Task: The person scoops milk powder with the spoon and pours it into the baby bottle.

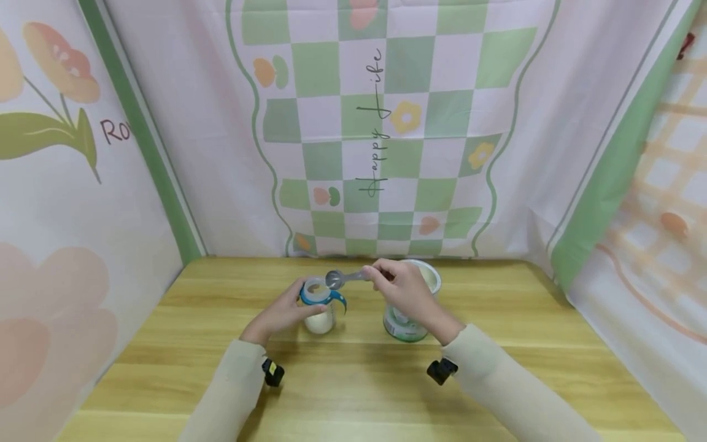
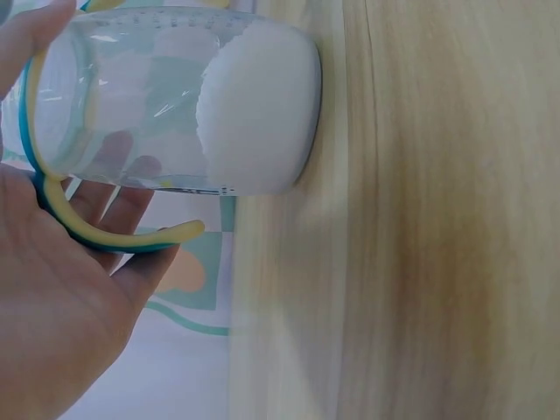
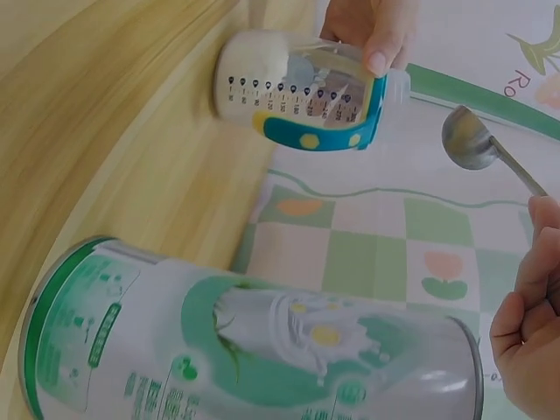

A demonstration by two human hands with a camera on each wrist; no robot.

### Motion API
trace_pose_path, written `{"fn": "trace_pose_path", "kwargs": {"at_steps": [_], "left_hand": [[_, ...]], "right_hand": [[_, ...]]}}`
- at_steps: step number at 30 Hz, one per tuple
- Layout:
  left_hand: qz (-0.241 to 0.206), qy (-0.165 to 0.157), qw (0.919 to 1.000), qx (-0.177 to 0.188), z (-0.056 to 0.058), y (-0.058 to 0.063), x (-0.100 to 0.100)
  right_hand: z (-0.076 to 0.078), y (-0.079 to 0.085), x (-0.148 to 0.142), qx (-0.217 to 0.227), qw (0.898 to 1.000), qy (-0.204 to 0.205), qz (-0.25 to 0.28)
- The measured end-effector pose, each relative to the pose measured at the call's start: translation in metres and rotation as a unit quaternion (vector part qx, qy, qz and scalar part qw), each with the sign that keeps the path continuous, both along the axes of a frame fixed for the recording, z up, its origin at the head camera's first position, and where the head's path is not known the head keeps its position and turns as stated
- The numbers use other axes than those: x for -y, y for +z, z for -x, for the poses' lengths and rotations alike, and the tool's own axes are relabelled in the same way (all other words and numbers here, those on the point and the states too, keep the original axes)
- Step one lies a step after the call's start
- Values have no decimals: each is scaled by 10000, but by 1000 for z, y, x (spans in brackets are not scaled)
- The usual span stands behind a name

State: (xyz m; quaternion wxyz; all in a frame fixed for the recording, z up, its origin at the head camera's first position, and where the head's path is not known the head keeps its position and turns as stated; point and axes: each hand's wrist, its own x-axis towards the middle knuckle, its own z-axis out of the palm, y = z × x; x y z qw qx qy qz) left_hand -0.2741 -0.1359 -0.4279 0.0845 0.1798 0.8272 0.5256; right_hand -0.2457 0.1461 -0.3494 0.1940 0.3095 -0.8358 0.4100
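Observation:
A clear baby bottle [image 1: 319, 319] with a blue-and-yellow handled collar stands uncapped on the table, white powder filling its lower part. My left hand [image 1: 284, 313] grips it around the collar, thumb in front; in the left wrist view the powder [image 2: 258, 109] shows through the wall. My right hand [image 1: 405, 288] pinches the handle of a metal measuring spoon [image 1: 336, 279], its bowl beside and slightly above the bottle's mouth. In the right wrist view the spoon's bowl [image 3: 468, 137] is apart from the bottle [image 3: 297, 87]. Below my right hand stands an open milk powder can [image 1: 407, 328], partly hidden by it.
The wooden table [image 1: 353, 393] reaches back to a checkered cloth curtain [image 1: 361, 209]. Printed cloth also hangs at the left and right sides. Each sleeve carries a small black wrist camera, such as the right camera [image 1: 442, 371].

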Motion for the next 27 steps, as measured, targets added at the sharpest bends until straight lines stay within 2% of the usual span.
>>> {"fn": "trace_pose_path", "kwargs": {"at_steps": [7,13,20,23,27], "left_hand": [[157,74,9998,11,-2,3,-1],[320,78,9993,-189,-1,7,-3],[305,61,9989,-343,0,7,-5],[436,74,9979,-477,0,8,-5],[761,142,9935,-833,-2,12,-6]], "right_hand": [[-3,3,-13,79,9997,-215,-6],[-4,3,-24,111,9994,-331,36],[-5,4,-39,166,9986,-494,132],[-5,5,-46,252,9978,-586,202],[-5,6,-54,241,9966,-763,219]]}}
